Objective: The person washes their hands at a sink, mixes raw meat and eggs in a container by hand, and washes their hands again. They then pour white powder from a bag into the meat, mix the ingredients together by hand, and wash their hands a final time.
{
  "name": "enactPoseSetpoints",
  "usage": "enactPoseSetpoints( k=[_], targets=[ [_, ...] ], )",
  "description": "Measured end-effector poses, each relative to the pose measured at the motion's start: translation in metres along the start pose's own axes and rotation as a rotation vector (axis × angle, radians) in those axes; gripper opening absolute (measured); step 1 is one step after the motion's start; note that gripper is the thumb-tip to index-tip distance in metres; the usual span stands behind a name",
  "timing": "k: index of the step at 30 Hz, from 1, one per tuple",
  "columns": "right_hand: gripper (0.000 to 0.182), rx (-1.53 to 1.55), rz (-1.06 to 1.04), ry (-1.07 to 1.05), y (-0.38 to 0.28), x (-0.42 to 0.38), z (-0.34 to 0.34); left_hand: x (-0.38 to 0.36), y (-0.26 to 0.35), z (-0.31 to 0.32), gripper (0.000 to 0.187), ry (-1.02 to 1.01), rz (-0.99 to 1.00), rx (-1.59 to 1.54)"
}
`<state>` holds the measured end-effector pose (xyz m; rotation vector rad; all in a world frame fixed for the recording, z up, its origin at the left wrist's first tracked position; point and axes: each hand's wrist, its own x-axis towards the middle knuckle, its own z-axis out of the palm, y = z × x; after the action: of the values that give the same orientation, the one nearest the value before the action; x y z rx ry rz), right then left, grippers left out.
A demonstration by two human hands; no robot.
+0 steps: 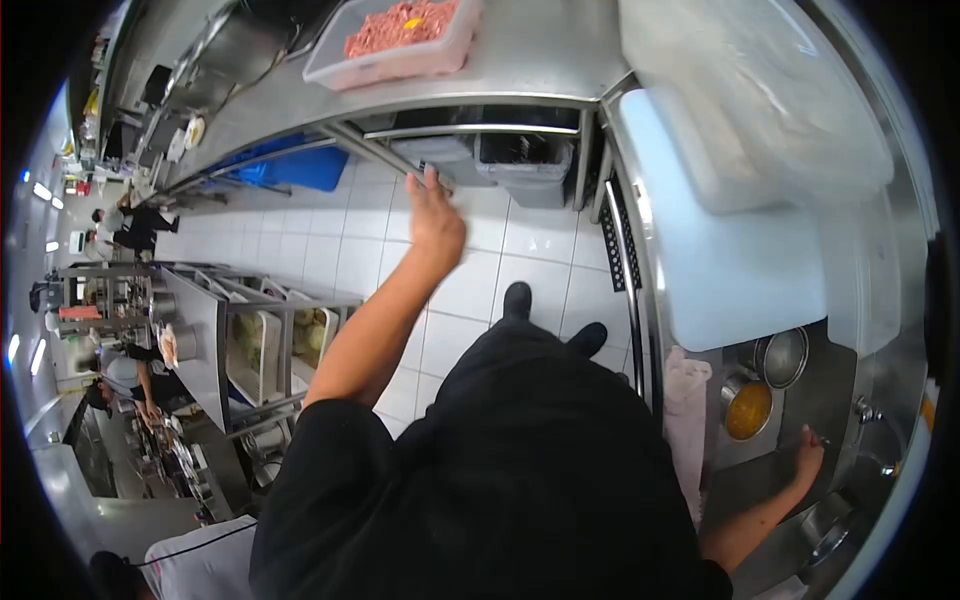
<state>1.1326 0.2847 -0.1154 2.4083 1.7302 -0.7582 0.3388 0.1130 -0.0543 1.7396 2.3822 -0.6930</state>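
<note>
The left hand (438,225), fingers extended, hangs over white floor tiles (462,290). The right hand (809,462), its grip too small to tell, is near a round steel pot of orange contents (748,411). Beyond that pot lies a pale-blue rectangular board (740,275); farther off, a translucent plastic tub (395,66) holds pink minced meat (385,33).

Near the edge of the steel worktop (550,60), one tub (400,62) of minced meat is seen, and beneath, by the corner, two bins (525,172) are counted. At right, one pale blue cutting board (745,270) and one metal container (748,411) of orange-yellow food are shown. Two black shoes (517,300) and, apparently, four other people (122,376) are counted.
</note>
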Motion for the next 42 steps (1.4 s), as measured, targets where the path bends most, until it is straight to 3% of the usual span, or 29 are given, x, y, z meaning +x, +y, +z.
enactPoseSetpoints(
  k=[2, 3, 6, 8, 11, 13, 16, 20, 21, 25, 28, 29, 32, 33, 36, 37, 38, 40, 42],
  targets=[
    [0.053, 0.000, -0.166, 0.181, -0.076, -0.024, -0.015, -0.047, -0.056, 0.060, 0.074, -0.268, -0.053, -0.627],
    [0.052, 0.005, -0.256, 0.265, -0.111, -0.041, -0.022, -0.063, -0.066, 0.063, 0.084, -0.360, -0.061, -0.723],
    [0.049, -0.015, -0.440, 0.313, -0.193, -0.072, -0.044, -0.099, -0.074, 0.053, 0.096, -0.355, 0.077, -0.949],
    [0.049, 0.121, -0.482, 0.302, -0.228, -0.086, -0.051, -0.111, -0.080, 0.040, 0.096, -0.436, 0.144, -1.117],
    [0.042, 0.288, -0.493, 0.284, -0.284, -0.116, -0.040, -0.115, -0.097, 0.030, 0.105, -0.477, 0.227, -1.119],
    [0.041, 0.220, -0.503, 0.227, -0.328, -0.144, -0.032, -0.113, -0.104, 0.044, 0.106, -0.412, 0.281, -1.063],
    [0.039, 0.183, -0.534, 0.160, -0.383, -0.170, -0.009, -0.099, -0.111, 0.052, 0.105, -0.284, 0.136, -0.840],
    [0.038, 0.308, -0.545, 0.049, -0.419, -0.183, 0.023, -0.083, -0.147, 0.063, 0.104, -0.264, -0.046, -0.723],
    [0.038, 0.273, -0.543, 0.024, -0.425, -0.185, 0.024, -0.085, -0.161, 0.064, 0.105, -0.329, 0.021, -0.940],
    [0.041, 0.186, -0.467, 0.002, -0.459, -0.196, 0.035, -0.094, -0.175, 0.068, 0.110, -0.483, 0.310, -1.321],
    [0.041, 0.175, -0.500, -0.002, -0.488, -0.212, 0.042, -0.093, -0.164, 0.054, 0.109, -0.352, 0.453, -1.456],
    [0.040, 0.184, -0.517, -0.008, -0.493, -0.213, 0.044, -0.094, -0.161, 0.052, 0.104, -0.362, 0.435, -1.329],
    [0.040, 0.194, -0.566, 0.004, -0.508, -0.213, 0.053, -0.084, -0.162, 0.068, 0.098, -0.152, -0.036, -0.720],
    [0.040, 0.199, -0.576, 0.001, -0.511, -0.214, 0.054, -0.084, -0.170, 0.075, 0.095, -0.020, -0.053, -0.647],
    [0.038, 0.191, -0.587, 0.015, -0.524, -0.220, 0.059, -0.080, -0.191, 0.066, 0.096, -0.333, 0.309, -1.701],
    [0.038, 0.176, -0.580, 0.032, -0.532, -0.223, 0.063, -0.086, -0.185, 0.062, 0.095, -0.215, 0.446, -1.458],
    [0.038, 0.154, -0.567, 0.045, -0.537, -0.227, 0.065, -0.092, -0.181, 0.045, 0.095, -0.288, 0.451, -1.313],
    [0.037, 0.199, -0.591, 0.030, -0.543, -0.229, 0.072, -0.092, -0.172, 0.045, 0.093, -0.150, 0.252, -1.050],
    [0.038, 0.218, -0.595, 0.011, -0.546, -0.231, 0.077, -0.080, -0.178, 0.063, 0.093, 0.185, -0.054, -0.458]
  ],
)
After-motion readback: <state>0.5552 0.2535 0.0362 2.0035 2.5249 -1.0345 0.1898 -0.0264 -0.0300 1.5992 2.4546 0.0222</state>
